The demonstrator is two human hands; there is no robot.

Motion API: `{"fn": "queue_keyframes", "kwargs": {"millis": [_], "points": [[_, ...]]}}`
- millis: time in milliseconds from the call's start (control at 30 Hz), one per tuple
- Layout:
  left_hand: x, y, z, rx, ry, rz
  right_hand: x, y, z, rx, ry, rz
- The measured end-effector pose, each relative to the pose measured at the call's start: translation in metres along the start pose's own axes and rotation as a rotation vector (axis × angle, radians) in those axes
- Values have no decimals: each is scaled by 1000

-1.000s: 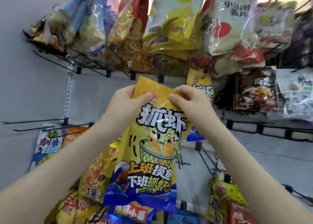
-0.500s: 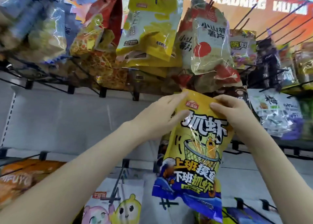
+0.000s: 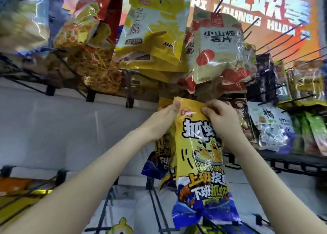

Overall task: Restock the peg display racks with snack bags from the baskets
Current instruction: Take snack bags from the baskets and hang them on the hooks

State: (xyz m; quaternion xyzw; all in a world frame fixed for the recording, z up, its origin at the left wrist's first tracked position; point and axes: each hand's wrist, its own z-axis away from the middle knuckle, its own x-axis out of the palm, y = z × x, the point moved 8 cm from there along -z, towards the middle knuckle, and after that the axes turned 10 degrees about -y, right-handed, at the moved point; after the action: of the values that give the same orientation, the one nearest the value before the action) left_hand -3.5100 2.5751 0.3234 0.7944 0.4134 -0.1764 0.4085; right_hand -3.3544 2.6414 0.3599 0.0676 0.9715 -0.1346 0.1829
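A yellow and blue snack bag (image 3: 200, 164) hangs upright in front of the peg wall, held by its top edge. My left hand (image 3: 159, 122) pinches the top left corner, thumb on the front. My right hand (image 3: 219, 120) pinches the top right corner. Directly behind it hangs a second bag of the same kind (image 3: 162, 155), partly hidden. The peg at the bag's top is covered by my hands.
Above hang a yellow bag (image 3: 155, 30), a hawthorn chips bag (image 3: 217, 46) and orange snack bags (image 3: 88, 44). Dark and green bags (image 3: 272, 127) fill the right. Bare black pegs (image 3: 281, 37) stick out at upper right. White back panel (image 3: 70, 127) lies left.
The bag and both hands have risen and moved right, up to the second yellow bag under the hawthorn chips row. The view has tilted upward.
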Motion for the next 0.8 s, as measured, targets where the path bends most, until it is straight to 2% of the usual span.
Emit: {"fn": "queue_keyframes", "kwargs": {"millis": [67, 167, 233, 333, 467, 800], "points": [[-5, 3, 0, 25, 44, 168, 4, -10, -6, -22, 45, -17], [-27, 7, 4, 42, 206, 45, 8, -19, -13, -45, 102, -43], [-33, 9, 5, 69, 248, -9, 8, -18, -12, -31, 150, -11], [-35, 14, 7, 70, 279, -1, 7, -16, -6, -2, 233, 63], [-37, 23, 5, 101, 345, 88, 1, -17, -7, 5, 279, 13], [-41, 16, -8, 66, 377, 246, 6, -6, -34, 97, 58, -240]]}}
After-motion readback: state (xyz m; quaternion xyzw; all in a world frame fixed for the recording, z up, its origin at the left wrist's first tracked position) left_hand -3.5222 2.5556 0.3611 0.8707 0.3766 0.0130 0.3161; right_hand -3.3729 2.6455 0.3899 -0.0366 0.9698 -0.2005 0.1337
